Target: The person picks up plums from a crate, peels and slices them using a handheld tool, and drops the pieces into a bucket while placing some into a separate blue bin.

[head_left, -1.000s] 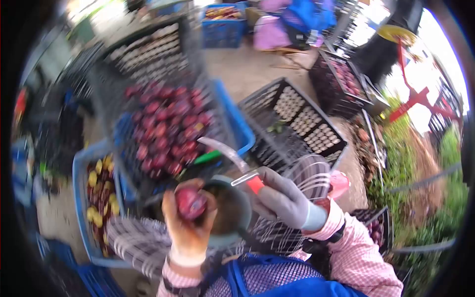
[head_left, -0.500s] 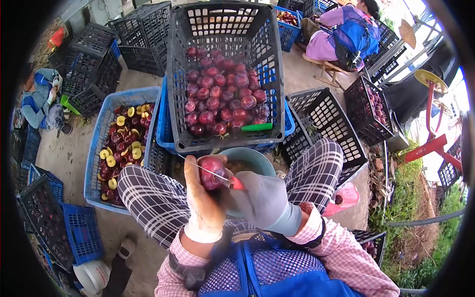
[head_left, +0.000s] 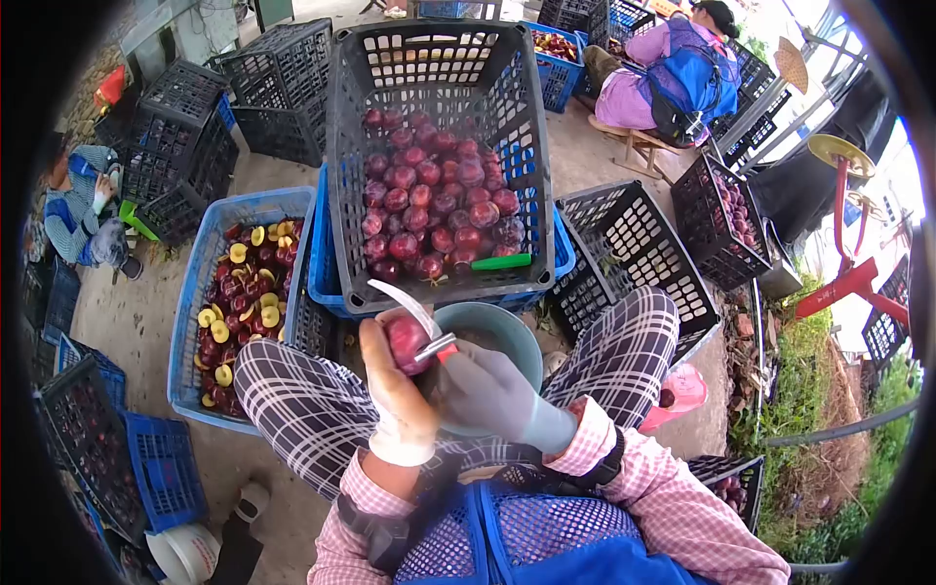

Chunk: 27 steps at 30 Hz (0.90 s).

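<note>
My left hand (head_left: 398,395), in a whitish stained glove, is closed around a dark red plum (head_left: 406,341). In a grey glove, my right hand (head_left: 492,390) grips a knife by its red handle. The curved blade of the knife (head_left: 414,310) lies against the plum's upper right side, its tip pointing up and left. Both hands are over my lap, just in front of a grey-green bucket (head_left: 517,336). Beyond them, a black crate (head_left: 346,234) holds many whole plums and a green-handled tool (head_left: 501,262).
Left of my knee stands a blue crate (head_left: 185,341) of cut plums with yellow flesh. An open black crate (head_left: 673,253) is at right. Co-workers sit at upper right (head_left: 663,83) and far left (head_left: 83,210). A pink bag (head_left: 682,390) lies by my right knee.
The knife blade has swung up from across the plum, its tip now rising above it. The plum has turned slightly in my left hand, and my right hand has rotated.
</note>
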{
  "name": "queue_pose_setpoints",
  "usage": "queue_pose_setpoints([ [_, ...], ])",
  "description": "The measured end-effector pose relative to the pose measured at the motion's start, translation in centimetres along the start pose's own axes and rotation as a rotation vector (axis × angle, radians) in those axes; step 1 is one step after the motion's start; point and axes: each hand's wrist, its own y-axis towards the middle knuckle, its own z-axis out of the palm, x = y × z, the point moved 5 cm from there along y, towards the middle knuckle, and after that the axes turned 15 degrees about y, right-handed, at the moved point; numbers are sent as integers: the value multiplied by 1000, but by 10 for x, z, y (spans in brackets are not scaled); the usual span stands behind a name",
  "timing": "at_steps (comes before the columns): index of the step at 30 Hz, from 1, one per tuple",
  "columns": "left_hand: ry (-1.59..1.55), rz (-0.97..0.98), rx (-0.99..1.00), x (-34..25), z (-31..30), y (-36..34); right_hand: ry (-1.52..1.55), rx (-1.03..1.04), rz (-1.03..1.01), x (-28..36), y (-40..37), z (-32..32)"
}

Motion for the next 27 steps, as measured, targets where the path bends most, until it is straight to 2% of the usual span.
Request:
queue_pose_setpoints([
  [1, -406, -361, 40, 18, 6, -3, 17, 18, -18, 10, -6, 1],
  [2, -400, -363, 42, 18, 5, -2, 35, 36, -34, 20, -11, 2],
  [3, -464, -347, 143, 16, 6, -1, 51, 59, -50, 26, -12, 2],
  [4, -526, -334, 248, 13, 7, -1, 62, -52, -81, 28, -8, -7],
  [5, -585, -323, 359, 11, 12, -3, 68, -60, -87, 30, -3, -9],
  [6, -432, -147, 411, 8, 17, -2, -361, -35, -380, 49, 1, -6],
  [7, -346, -136, 278, 9, 23, -7, -794, -11, -662, 61, -1, 1],
  [8, -389, -173, 322, 9, 26, -10, -931, 44, -625, 59, 1, -4],
  [10, -427, -210, 370, 11, 25, -9, -1005, 28, -573, 66, 1, -6],
  [11, -235, -132, 458, 12, 22, -8, -1079, 22, -515, 66, 2, -7],
  [12, -41, -57, 541, 13, 22, -10, -1172, 28, -578, 68, 3, -8],
  [13, -37, -66, 540, 11, 23, -12, -1166, 27, -570, 66, 2, -10],
  [15, -279, -264, 466, 7, 28, -13, -1102, 74, -690, 68, 1, -9],
  [16, -374, -255, 470, 7, 30, -9, -970, 18, -750, 77, -5, -5],
  [17, -371, -255, 466, 5, 30, -8, -965, 22, -749, 77, -7, -9],
  [19, -459, -186, 533, -8, 34, -8, -780, 51, -575, 75, -11, -26],
  [23, -477, -148, 547, -19, 37, -6, -852, 34, -436, 72, -30, -25],
  [27, -493, -190, 566, -21, 40, -4, -922, 23, -451, 70, -40, -27],
])
